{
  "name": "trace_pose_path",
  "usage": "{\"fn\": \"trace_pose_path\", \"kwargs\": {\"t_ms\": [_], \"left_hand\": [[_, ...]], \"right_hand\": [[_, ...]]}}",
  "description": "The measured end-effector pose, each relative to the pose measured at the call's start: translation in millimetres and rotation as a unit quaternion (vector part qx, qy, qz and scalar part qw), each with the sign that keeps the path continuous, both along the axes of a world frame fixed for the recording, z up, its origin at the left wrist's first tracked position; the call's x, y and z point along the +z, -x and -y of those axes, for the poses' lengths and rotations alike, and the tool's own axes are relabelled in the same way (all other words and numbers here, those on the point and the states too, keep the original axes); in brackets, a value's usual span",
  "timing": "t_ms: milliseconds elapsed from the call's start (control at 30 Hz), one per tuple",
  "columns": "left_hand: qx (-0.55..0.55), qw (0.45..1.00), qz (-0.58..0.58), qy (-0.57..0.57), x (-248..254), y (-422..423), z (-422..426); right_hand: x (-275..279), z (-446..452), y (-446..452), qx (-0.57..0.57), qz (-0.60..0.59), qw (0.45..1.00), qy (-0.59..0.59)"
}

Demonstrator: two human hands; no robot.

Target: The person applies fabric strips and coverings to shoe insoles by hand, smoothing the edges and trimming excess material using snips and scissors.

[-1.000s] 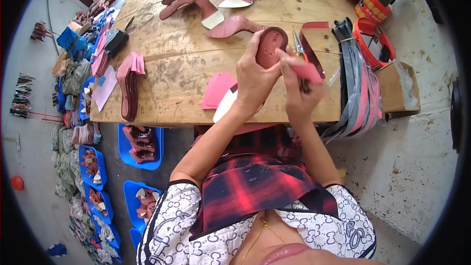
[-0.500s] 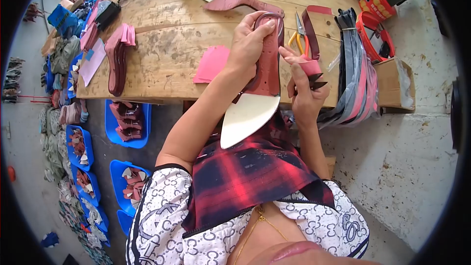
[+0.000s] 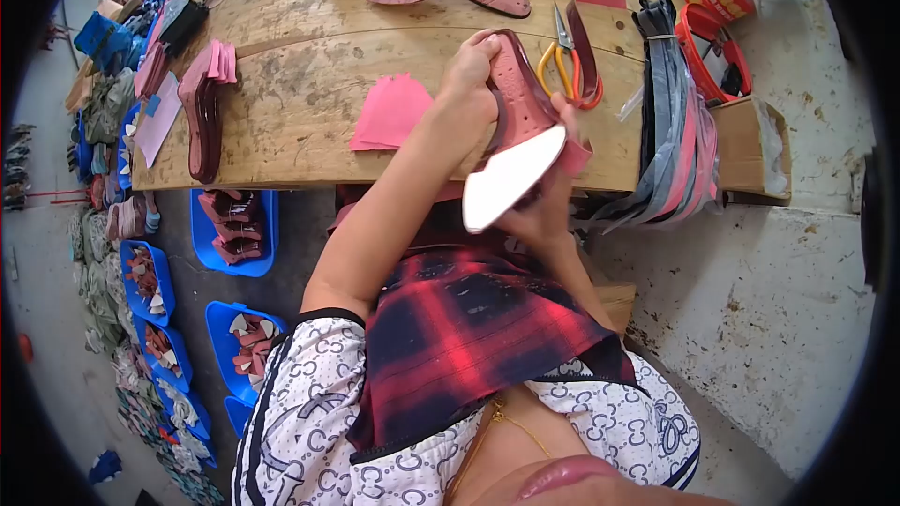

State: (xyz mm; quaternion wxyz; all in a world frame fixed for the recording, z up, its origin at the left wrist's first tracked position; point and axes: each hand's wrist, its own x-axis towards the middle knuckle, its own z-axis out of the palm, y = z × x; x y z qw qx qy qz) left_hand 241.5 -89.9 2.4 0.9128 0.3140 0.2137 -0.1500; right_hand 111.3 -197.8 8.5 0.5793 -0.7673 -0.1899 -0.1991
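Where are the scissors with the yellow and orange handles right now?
In the head view, the scissors lie toward the right of the wooden table, beyond the right hand and beside the dark red strip.

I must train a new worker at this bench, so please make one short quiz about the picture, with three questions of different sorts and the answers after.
1. Multiple choice. What does the left hand hold?
a) a red bucket
b) a reddish shoe piece with a white tip
c) a cardboard box

2. True or false. The scissors with yellow and orange handles lie on the wooden table.

3. Fill in the missing word. The trays below the table, on the person's left, are coloured ____.

Key: 1. b; 2. true; 3. blue.
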Motion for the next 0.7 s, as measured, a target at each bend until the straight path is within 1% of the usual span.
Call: {"fn": "trace_pose_path", "kwargs": {"t_ms": [33,67,100,133,167,200,233,267,300,333,400,433,467,500,533,600,633,667,700], "left_hand": [[0.01,1.0,0.013,0.017,-5.5,-5.2,4.4],[0.033,0.999,-0.022,0.019,4.2,2.0,8.3],[0.008,0.998,0.009,-0.056,12.7,11.7,7.7],[-0.019,0.99,0.039,-0.131,27.8,23.9,0.9],[-0.048,0.975,0.071,-0.204,41.6,32.8,-7.6],[-0.055,0.938,0.155,-0.305,52.1,36.6,-21.1],[-0.117,0.848,0.267,-0.442,65.6,38.5,-29.2],[-0.171,0.723,0.367,-0.56,80.7,40.2,-36.6],[-0.218,0.57,0.446,-0.655,93.1,44.2,-40.3],[-0.228,0.569,0.454,-0.647,103.3,47.9,-37.7],[-0.244,0.563,0.473,-0.632,122.2,48.7,-28.0],[-0.268,0.586,0.467,-0.606,130.5,46.4,-27.4],[-0.296,0.608,0.461,-0.575,136.9,44.7,-26.9],[-0.327,0.63,0.453,-0.54,140.0,44.3,-26.2],[-0.337,0.653,0.462,-0.498,140.3,47.4,-27.4],[-0.373,0.662,0.45,-0.469,129.0,47.3,-27.1],[-0.389,0.667,0.443,-0.456,124.5,47.7,-26.3],[-0.398,0.646,0.445,-0.476,131.1,48.8,-25.4],[-0.395,0.643,0.444,-0.482,128.1,52.1,-26.3]], "right_hand": [[2.8,3.3,-9.1,-0.024,0.02,0.999,0.036],[7.3,6.0,-18.4,-0.049,0.04,0.995,0.071],[20.8,14.0,-27.5,-0.039,0.086,0.993,0.067],[32.2,25.5,-32.5,-0.017,0.059,0.998,0.01],[43.9,33.5,-37.0,-0.004,-0.001,0.996,-0.085],[55.6,41.5,-41.5,0.003,-0.053,0.981,-0.189],[61.9,48.5,-46.9,0.047,-0.096,0.964,-0.244],[68.2,55.4,-52.0,0.085,-0.141,0.94,-0.299],[73.0,54.5,-50.0,0.108,-0.176,0.93,-0.303],[68.7,50.9,-45.1,0.121,-0.142,0.943,-0.277],[65.6,45.3,-51.3,0.139,-0.099,0.944,-0.284],[64.1,42.5,-54.9,0.149,-0.077,0.943,-0.287],[70.2,49.6,-54.7,0.146,-0.149,0.912,-0.354],[70.4,54.6,-56.4,0.118,-0.178,0.897,-0.388],[64.0,56.4,-61.0,0.056,-0.203,0.889,-0.406],[44.0,57.0,-70.7,-0.026,-0.241,0.873,-0.422],[35.8,57.9,-72.8,-0.037,-0.265,0.862,-0.43],[28.8,58.3,-74.5,-0.047,-0.288,0.85,-0.438],[26.5,58.9,-74.7,-0.057,-0.299,0.85,-0.431]]}}
